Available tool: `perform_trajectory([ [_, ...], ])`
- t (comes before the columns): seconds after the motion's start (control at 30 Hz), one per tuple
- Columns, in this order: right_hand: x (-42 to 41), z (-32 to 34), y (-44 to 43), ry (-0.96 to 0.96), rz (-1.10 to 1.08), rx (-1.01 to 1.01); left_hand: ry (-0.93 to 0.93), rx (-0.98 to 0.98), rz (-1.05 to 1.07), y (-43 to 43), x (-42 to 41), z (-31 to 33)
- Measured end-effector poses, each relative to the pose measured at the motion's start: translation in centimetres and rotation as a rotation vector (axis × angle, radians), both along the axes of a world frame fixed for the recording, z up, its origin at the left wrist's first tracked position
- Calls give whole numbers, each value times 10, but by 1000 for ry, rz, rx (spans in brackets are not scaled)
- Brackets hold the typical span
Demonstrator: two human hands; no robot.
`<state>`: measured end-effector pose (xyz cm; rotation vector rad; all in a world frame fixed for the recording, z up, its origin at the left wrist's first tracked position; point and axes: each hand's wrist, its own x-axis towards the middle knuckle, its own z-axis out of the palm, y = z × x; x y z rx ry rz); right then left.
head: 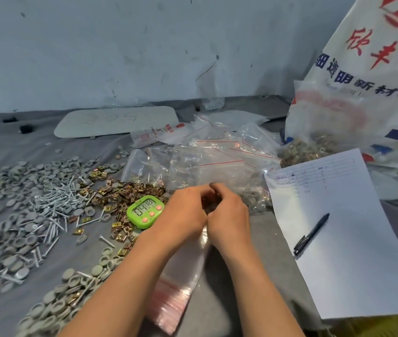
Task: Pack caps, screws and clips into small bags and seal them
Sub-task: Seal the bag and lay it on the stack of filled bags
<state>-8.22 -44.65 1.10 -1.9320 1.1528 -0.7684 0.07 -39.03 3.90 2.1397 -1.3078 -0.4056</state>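
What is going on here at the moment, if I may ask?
A person is packing small hardware. The left hand and right hand together pinch a small clear bag holding parts. Loose caps, screws and clips lie to the left, filled bags are piled behind the hands, and a stack of empty bags lies beneath the forearms.

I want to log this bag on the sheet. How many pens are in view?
1: a black pen lying on the white paper sheet, to the right of the right hand. More could be hidden under the bags.
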Motion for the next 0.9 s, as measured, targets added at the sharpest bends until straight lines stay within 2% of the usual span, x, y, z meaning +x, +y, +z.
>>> perform_trajectory([
  [0.13, -14, 13, 3, -184, -97, 10, -10, -59, 14, 20, -1, -3],
  [0.2, -22, 18, 9, -186, -63, -34, -27, -83, 45, 38, 4, -6],
  [0.27, -27, 19, 17, -82, 98, -45, -8, -69, 88, 62, 12, -7],
  [0.37, -32, 17, 33, 226, 389, 26, 66, -84, 124, 101, 18, -11],
  [0.43, -30, 16, 41, 405, 494, 31, 70, -51, 125, 123, 16, -17],
  [0.53, -22, 22, 50, 488, 540, -5, -1, 34, 70, 143, 6, -27],
  [0.67, -17, 28, 53, 606, 586, -155, -182, 19, 15, 151, -3, -38],
  [0.77, -15, 31, 53, 675, 577, -163, -164, -12, 37, 151, -3, -41],
  [0.9, -16, 25, 50, 665, 560, -140, -112, -24, 63, 152, -4, -44],
])
